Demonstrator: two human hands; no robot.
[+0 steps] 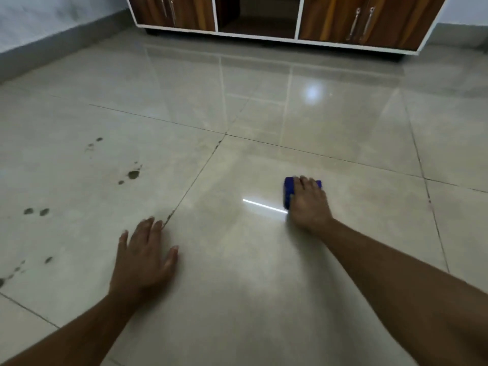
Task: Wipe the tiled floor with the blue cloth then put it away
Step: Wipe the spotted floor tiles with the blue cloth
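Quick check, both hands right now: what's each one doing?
Left hand: open, fingers straight, palm flat on the tiled floor, holding nothing.
Right hand: open, pressing flat on the blue cloth against the floor.

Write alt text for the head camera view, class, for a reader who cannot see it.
A person's right hand presses a folded blue cloth onto a glossy beige tiled floor, while the left hand rests flat on the tiles beside it. Dark spots mark the tile to the left, and a wooden cabinet with metal handles stands at the far wall.
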